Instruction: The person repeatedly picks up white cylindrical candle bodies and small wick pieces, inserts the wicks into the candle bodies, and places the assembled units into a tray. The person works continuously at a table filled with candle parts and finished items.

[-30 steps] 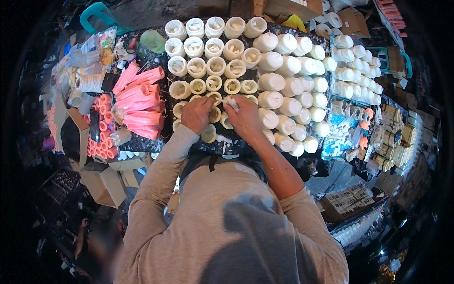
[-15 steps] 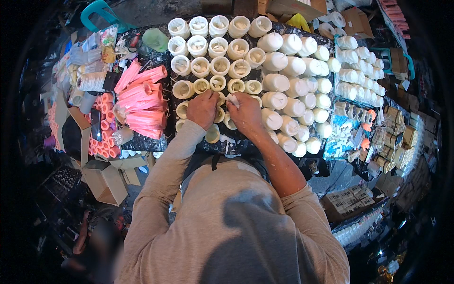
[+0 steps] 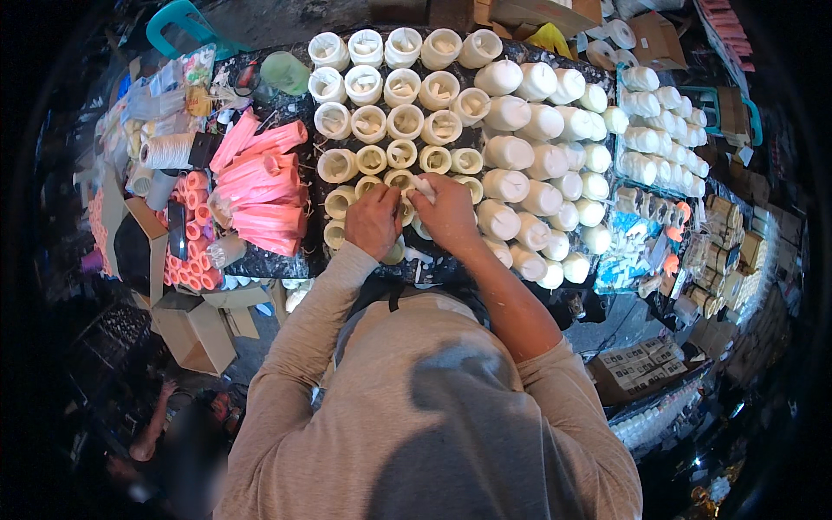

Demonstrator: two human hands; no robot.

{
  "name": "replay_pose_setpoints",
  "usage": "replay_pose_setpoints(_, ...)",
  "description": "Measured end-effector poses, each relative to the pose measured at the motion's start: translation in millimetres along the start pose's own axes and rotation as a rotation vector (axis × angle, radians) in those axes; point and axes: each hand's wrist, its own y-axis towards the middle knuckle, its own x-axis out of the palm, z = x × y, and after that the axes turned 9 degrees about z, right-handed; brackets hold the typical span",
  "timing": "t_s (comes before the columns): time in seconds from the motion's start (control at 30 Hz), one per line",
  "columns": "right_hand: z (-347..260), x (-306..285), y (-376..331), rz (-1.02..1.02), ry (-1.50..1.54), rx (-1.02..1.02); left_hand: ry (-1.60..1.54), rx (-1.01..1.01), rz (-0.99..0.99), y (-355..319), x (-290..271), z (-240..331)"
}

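Head view: a white piece (image 3: 423,185) is pinched by the mostly closed right hand (image 3: 446,214), at its eleven o'clock; the left hand (image 3: 373,223) is curled at nine o'clock — its hold cannot be told. Open-topped white jars (image 3: 403,63) are ranged at twelve.

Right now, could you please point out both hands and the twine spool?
Left hand (image 3: 373,222): head view, back of hand.
Right hand (image 3: 448,211): head view, back of hand.
Twine spool (image 3: 169,152): head view, wound side.
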Motion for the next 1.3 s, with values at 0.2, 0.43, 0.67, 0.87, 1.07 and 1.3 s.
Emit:
replay_pose_setpoints(0.2, 3, -27, -10, -0.258, 0.463, 0.471, 0.015, -0.018, -0.149, 28, -8, -13)
replay_pose_setpoints(0.43, 5, -26, -9, -0.189, 0.628, 0.586, -0.084, -0.152, -0.343, 76, -14, -26)
replay_pose_setpoints(0.67, 7, -24, -6, -0.155, 0.729, 0.608, -0.152, -0.196, -0.305, 72, -13, -31)
replay_pose_setpoints(0.87, 3, -20, 7, -0.132, 0.251, 0.267, -0.162, -0.350, -0.107, 19, -1, -10)
replay_pose_setpoints(1.07, 0, 4, 23, -0.139, -0.074, -0.079, -0.232, -0.425, 0.005, -4, 10, 1)
replay_pose_setpoints(1.3, -2, 5, 21, -0.174, -0.279, -0.246, -0.211, -0.406, 0.013, -5, 8, 3)
